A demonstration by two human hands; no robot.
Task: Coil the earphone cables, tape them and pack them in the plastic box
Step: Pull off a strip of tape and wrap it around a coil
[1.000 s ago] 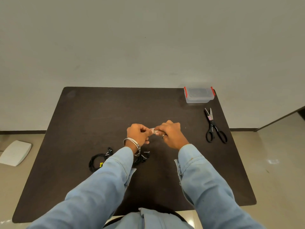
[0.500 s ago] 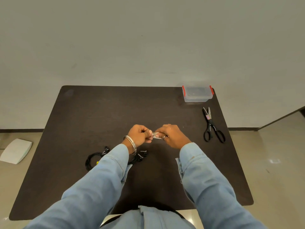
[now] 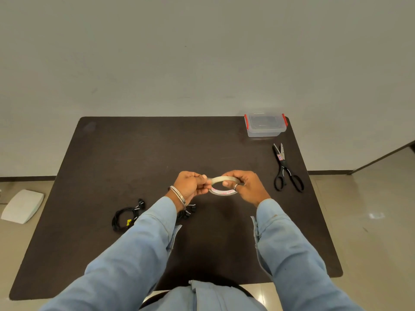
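Both hands, left (image 3: 190, 184) and right (image 3: 248, 186), pinching thin translucent tape ring (image 3: 221, 186), matte dark table (image 3: 134, 153)

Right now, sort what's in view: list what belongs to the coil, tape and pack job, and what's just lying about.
For the job:
- tape roll, held by left hand and right hand
- coiled earphones on the table
- more earphones, partly hidden under the left wrist
- lidded plastic box
- scissors, likely for cutting tape

Lying about:
- white object on the floor
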